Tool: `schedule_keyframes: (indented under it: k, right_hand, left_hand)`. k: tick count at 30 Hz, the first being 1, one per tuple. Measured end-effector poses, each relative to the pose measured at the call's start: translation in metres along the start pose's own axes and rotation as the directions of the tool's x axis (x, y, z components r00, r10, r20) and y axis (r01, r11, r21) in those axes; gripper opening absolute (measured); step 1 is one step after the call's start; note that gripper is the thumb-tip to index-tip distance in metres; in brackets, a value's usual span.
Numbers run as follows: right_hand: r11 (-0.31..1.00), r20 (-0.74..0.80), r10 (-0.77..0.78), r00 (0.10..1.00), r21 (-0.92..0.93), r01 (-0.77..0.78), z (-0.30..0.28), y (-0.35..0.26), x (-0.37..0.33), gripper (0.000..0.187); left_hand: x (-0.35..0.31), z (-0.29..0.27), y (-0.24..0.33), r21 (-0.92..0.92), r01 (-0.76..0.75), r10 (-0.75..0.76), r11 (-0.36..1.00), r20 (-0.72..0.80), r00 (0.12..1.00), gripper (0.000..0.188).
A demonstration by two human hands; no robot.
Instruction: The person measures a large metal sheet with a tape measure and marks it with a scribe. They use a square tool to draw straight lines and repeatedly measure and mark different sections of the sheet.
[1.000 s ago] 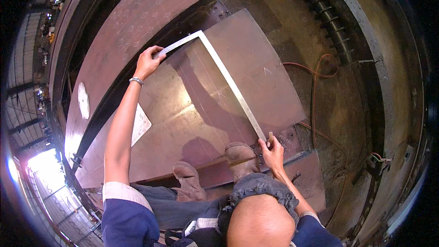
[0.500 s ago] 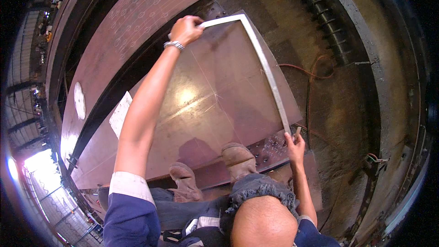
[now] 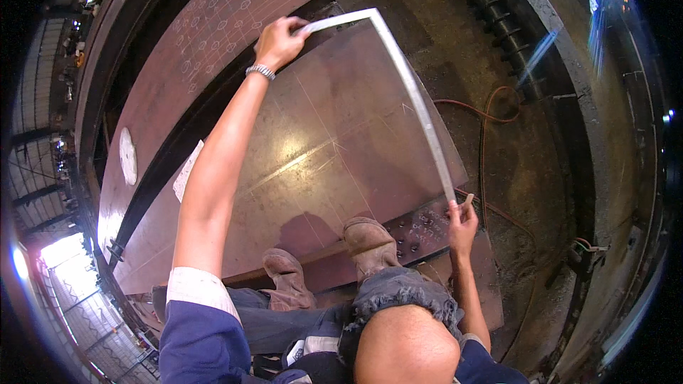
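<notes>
A large L-shaped steel square point(image 3: 416, 103) lies over the far right corner of a brown steel plate point(image 3: 299, 117). My left hand point(image 3: 279, 44) is closed on the end of its short arm, by the plate's far edge. At the near end of the long arm, my right hand point(image 3: 462, 231) grips the square with thumb and fingers. A short, pale, chalk-like stick point(image 3: 467, 200) stands up from the fingers of that hand. Thin scribed lines cross the plate, with a small arrow-shaped mark beside the long arm.
A second plate point(image 3: 235, 21) with chalked circles lies to the left across a dark gap, with a white disc point(image 3: 128, 156) on it. A white sheet point(image 3: 187, 171) is partly behind my left arm. My boots point(image 3: 370, 245) are at the near edge. A red hose point(image 3: 482, 149) runs along the right.
The square has shifted slightly. My left hand has moved a little left and farther away, my right hand slightly right. A bright blue light now shows at the upper right.
</notes>
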State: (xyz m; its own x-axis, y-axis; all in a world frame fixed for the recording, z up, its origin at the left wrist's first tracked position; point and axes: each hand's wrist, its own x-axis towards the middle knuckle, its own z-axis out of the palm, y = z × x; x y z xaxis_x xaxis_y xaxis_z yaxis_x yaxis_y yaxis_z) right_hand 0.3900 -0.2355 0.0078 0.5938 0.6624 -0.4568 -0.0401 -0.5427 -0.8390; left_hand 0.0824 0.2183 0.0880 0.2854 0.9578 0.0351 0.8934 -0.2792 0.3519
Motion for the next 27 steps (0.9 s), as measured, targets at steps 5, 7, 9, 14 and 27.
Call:
schedule_keyframes:
  k: [5,7,9,14,27]
  right_hand:
    - [0.971,0.003,0.026,1.0,-0.239,-0.024,0.016,-0.01,-0.023,0.026]
    - [0.958,0.017,0.059,0.998,-0.282,-0.052,0.014,-0.012,-0.024,0.024]
    - [0.955,0.043,0.102,0.994,-0.284,-0.086,0.011,-0.01,-0.022,0.023]
    - [0.971,0.064,0.054,0.996,-0.234,-0.037,0.01,0.0,-0.014,0.021]
    - [0.948,0.081,0.085,0.993,-0.312,-0.056,0.009,-0.009,-0.008,0.019]
  left_hand:
    - [-0.041,0.009,-0.067,0.013,0.142,-0.142,0.99,0.065,0.988,0.03]
    - [-0.046,0.011,-0.084,-0.07,0.116,-0.112,0.991,0.048,0.992,0.03]
    - [-0.045,0.015,-0.091,-0.055,0.135,-0.132,0.989,0.051,0.99,0.031]
    - [-0.037,0.033,-0.094,-0.104,0.253,-0.245,0.962,0.083,0.966,0.031]
    - [-0.023,0.057,-0.118,-0.274,0.26,-0.193,0.926,0.248,0.949,0.035]
